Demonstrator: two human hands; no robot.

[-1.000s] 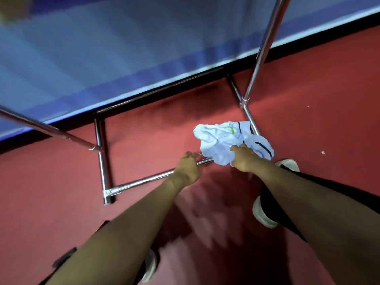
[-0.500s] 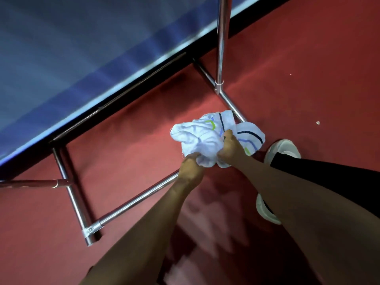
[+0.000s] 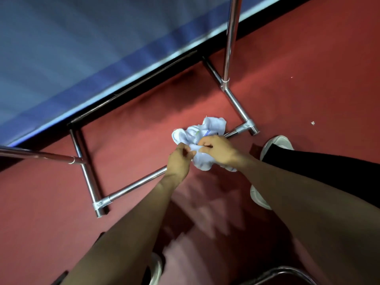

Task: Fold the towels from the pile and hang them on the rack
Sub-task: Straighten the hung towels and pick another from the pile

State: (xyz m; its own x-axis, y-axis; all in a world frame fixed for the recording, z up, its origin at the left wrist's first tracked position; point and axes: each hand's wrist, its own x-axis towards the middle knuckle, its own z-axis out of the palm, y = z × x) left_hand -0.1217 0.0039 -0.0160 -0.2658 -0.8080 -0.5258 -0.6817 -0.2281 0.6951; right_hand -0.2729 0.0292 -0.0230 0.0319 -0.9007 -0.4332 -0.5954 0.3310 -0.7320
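Observation:
A crumpled white towel (image 3: 202,133) with thin coloured stripes is bunched between both hands, above the low front bar of the chrome rack (image 3: 135,185). My left hand (image 3: 177,160) pinches the towel's near left edge with curled fingers. My right hand (image 3: 219,152) grips the bunch from the right, its fingers curled into the cloth. Part of the towel hangs below my right hand. The rack's upright post (image 3: 230,44) rises at the back right, and a horizontal bar (image 3: 39,156) crosses at the left.
The rack's base frame stands on red carpet (image 3: 308,79). A blue table surface (image 3: 82,48) with a white edge fills the upper left. My white shoe (image 3: 277,141) stands right of the rack's corner joint. A curved dark metal tube (image 3: 283,273) shows at the bottom right.
The view has tilted and shifted. My left hand came from the bare bar onto the towel. Both hands now bunch it closer together, with less of the cloth spread out.

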